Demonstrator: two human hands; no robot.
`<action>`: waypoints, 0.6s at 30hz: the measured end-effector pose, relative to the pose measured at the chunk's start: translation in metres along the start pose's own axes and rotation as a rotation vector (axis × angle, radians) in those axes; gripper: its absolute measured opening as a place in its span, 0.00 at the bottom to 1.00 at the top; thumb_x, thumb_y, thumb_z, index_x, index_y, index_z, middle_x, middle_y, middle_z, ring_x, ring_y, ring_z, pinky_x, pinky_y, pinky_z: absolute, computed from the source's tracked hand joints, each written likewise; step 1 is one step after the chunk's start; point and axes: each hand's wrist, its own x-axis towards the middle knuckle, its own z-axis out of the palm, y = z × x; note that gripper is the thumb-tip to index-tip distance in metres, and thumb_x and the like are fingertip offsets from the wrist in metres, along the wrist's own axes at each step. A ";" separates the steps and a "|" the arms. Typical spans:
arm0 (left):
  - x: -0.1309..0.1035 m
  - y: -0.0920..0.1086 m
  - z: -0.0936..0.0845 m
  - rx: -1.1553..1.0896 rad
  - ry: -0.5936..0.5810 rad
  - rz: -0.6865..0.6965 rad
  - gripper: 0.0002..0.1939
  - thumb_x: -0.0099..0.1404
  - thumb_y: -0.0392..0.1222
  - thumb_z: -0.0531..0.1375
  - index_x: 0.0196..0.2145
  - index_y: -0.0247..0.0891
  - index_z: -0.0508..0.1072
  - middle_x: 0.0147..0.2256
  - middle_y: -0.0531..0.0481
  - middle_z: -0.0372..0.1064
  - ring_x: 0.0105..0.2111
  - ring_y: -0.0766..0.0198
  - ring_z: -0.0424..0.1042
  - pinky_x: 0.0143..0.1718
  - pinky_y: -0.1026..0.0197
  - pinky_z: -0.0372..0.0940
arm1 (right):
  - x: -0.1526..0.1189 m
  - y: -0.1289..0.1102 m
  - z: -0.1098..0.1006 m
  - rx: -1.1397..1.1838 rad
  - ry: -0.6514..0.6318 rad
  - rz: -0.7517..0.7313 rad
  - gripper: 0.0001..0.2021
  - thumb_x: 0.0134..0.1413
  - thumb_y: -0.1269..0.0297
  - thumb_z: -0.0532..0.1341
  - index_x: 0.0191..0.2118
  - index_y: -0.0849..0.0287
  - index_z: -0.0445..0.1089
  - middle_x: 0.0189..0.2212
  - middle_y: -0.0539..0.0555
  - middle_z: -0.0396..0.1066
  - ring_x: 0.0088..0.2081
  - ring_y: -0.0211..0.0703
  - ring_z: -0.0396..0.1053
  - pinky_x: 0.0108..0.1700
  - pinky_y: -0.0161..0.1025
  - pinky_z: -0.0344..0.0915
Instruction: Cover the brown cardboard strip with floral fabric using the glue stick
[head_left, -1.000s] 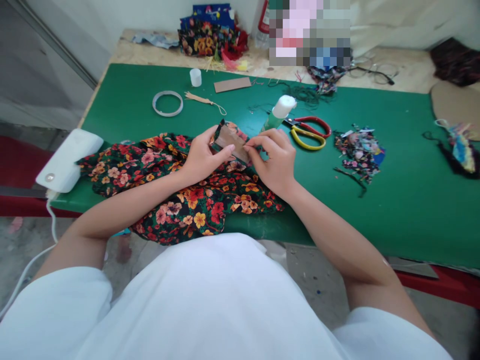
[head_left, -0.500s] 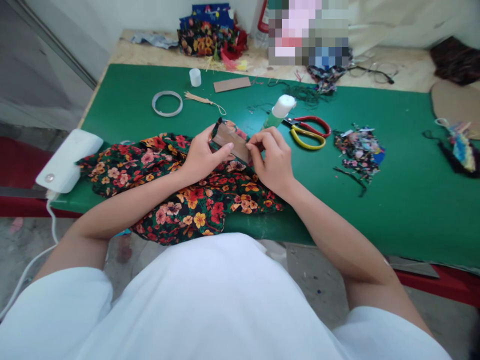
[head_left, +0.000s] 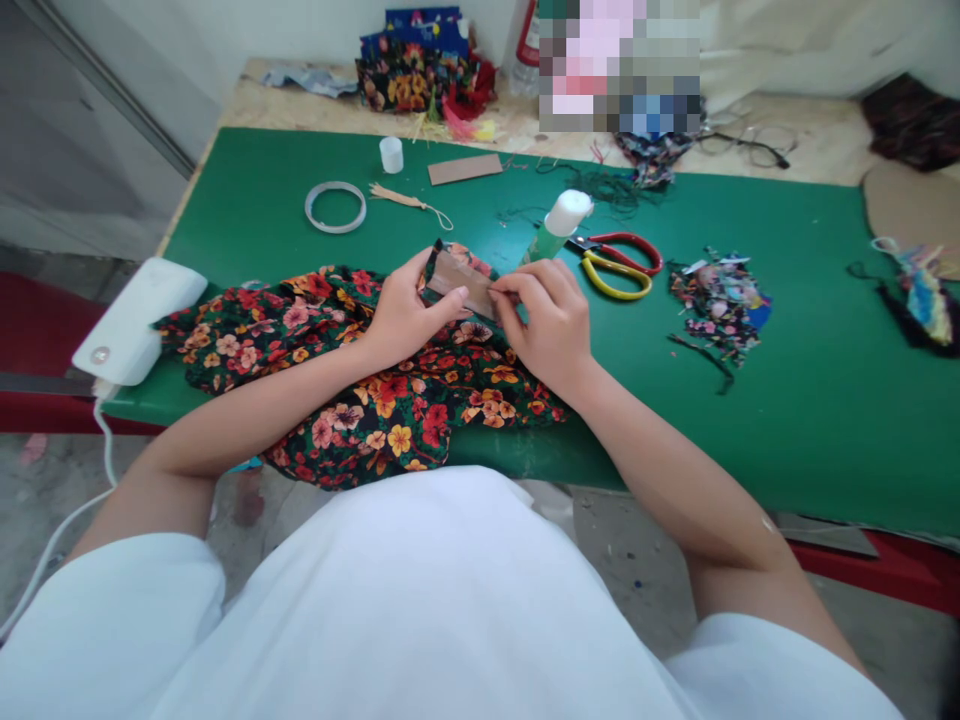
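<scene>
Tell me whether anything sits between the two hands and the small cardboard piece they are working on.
Nothing visible does. The left hand and the right hand both grip the cardboard piece directly, one at each end, above the floral fabric. The glue bottle and scissors lie beyond, apart from it.

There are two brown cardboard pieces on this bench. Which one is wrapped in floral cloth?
The cardboard piece pinched between the left hand and right hand, with floral cloth folded around its far edge. The other cardboard strip lies bare on the green mat, farther back.
</scene>
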 end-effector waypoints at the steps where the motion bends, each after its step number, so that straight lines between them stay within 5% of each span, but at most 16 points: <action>1: 0.000 0.001 -0.001 0.026 -0.003 0.009 0.26 0.62 0.61 0.67 0.47 0.37 0.75 0.41 0.45 0.78 0.46 0.53 0.80 0.55 0.46 0.77 | 0.000 -0.001 0.000 -0.020 -0.009 -0.002 0.14 0.74 0.59 0.53 0.41 0.54 0.74 0.38 0.58 0.76 0.42 0.52 0.74 0.46 0.51 0.73; 8: 0.001 0.002 -0.004 0.107 -0.018 0.008 0.24 0.63 0.59 0.67 0.47 0.38 0.75 0.42 0.45 0.78 0.49 0.53 0.78 0.60 0.48 0.73 | -0.001 -0.004 0.003 -0.109 -0.045 -0.056 0.15 0.75 0.64 0.50 0.43 0.55 0.74 0.39 0.61 0.76 0.43 0.52 0.74 0.46 0.50 0.74; 18: 0.001 -0.002 -0.002 0.079 -0.011 -0.025 0.23 0.61 0.55 0.67 0.47 0.37 0.75 0.41 0.46 0.79 0.42 0.56 0.79 0.53 0.50 0.77 | -0.001 0.001 0.010 -0.035 -0.014 -0.037 0.15 0.76 0.63 0.48 0.40 0.55 0.70 0.38 0.60 0.73 0.42 0.50 0.72 0.46 0.50 0.74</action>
